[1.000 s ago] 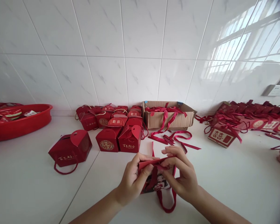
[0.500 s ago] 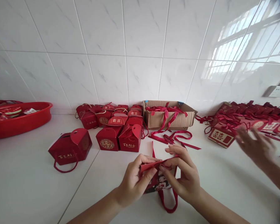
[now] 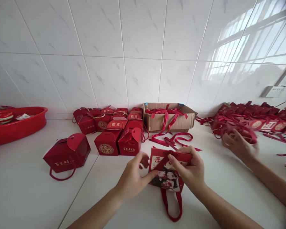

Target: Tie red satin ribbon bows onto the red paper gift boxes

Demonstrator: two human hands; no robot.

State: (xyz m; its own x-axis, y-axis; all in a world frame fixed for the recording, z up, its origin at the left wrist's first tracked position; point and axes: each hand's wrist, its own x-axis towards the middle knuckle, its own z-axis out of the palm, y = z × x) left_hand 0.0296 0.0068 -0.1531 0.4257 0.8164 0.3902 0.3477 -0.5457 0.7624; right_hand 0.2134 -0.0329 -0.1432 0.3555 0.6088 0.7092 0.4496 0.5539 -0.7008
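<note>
A flattish red paper gift box (image 3: 165, 181) with a cartoon couple on its front is held above the table. My right hand (image 3: 192, 167) grips its upper right side, thumb pressed on the front near the top and fingers behind. My left hand (image 3: 133, 176) is open at the box's left edge. Its thumb touches the front, while its bent fingers stay apart from the thumb. A dark red ribbon loop (image 3: 178, 206) hangs below the box toward me. Beyond my hands, loose red ribbons (image 3: 184, 136) lie on the table.
A cardboard box (image 3: 169, 123) of ribbons stands by the tiled wall. Left of it are several folded red boxes (image 3: 107, 143) and a single box (image 3: 69, 151). A red basin (image 3: 19, 127) sits far left. At right, another person's hand (image 3: 240, 146) touches red boxes (image 3: 259, 119).
The gift box has tilted so its printed front faces me. My left fingers have come off its top edge. The other person's hand has moved left onto a red box.
</note>
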